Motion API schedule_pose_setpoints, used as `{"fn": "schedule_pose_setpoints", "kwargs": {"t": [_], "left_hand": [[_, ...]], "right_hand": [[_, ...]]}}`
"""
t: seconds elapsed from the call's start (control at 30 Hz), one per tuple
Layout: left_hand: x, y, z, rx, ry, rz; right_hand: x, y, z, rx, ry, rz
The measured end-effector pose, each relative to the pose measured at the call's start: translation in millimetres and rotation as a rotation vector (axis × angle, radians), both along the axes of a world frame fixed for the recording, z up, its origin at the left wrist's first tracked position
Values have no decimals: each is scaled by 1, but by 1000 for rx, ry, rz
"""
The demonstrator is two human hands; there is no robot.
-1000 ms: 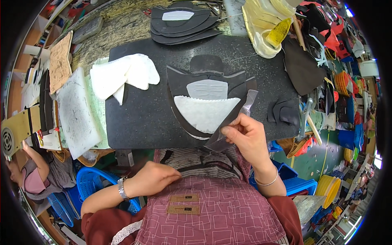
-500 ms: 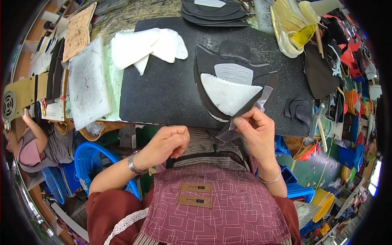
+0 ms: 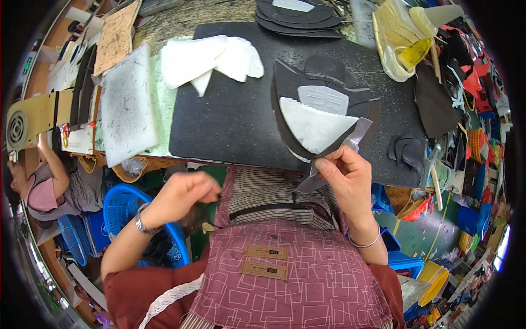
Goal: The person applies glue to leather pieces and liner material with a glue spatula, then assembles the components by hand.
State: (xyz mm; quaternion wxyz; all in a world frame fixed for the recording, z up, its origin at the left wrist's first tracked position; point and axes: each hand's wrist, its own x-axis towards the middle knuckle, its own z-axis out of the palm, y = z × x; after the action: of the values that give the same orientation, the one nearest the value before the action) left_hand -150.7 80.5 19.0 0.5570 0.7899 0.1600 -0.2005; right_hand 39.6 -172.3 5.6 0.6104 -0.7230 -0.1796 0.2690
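Beside the white pad (image 3: 315,127), the grey strip (image 3: 359,134) (likely light, limp, slick) is sensibly pinched mid-length by the right hand's fingers (image 3: 326,167); the blurred left hand's (image 3: 183,193) cannot be told.

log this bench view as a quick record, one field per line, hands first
right hand: grip pinching a grey strip
left hand: blurred, off the table, nothing visibly held
workpiece: dark layered piece, with a white pad and light grey patch on it
surface: black mat
mat, left: overlapping white pieces
mat, right: small dark pieces
behind workpiece: stacked dark pieces
floor side, left: blue basket
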Motion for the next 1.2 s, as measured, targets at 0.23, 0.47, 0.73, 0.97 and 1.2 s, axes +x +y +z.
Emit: {"fn": "schedule_pose_setpoints", "kwargs": {"t": [0.23, 0.47, 0.73, 0.97, 1.2], "left_hand": [[81, -60, 9, -673, -219, 470], [115, -81, -4, -502, -243, 415], [179, -102, -21, 451, -906, 482], [173, -106, -4, 532, -1058, 239], [166, -116, 5, 531, -999, 270]], "right_hand": [[-11, 13, 14, 47, 11, 49], [-11, 6, 22, -15, -484, 90], [-6, 20, 17, -142, -872, -107], [13, -6, 5, 666, 549, -320], [27, -6, 19, 122, 124, -329]]}}
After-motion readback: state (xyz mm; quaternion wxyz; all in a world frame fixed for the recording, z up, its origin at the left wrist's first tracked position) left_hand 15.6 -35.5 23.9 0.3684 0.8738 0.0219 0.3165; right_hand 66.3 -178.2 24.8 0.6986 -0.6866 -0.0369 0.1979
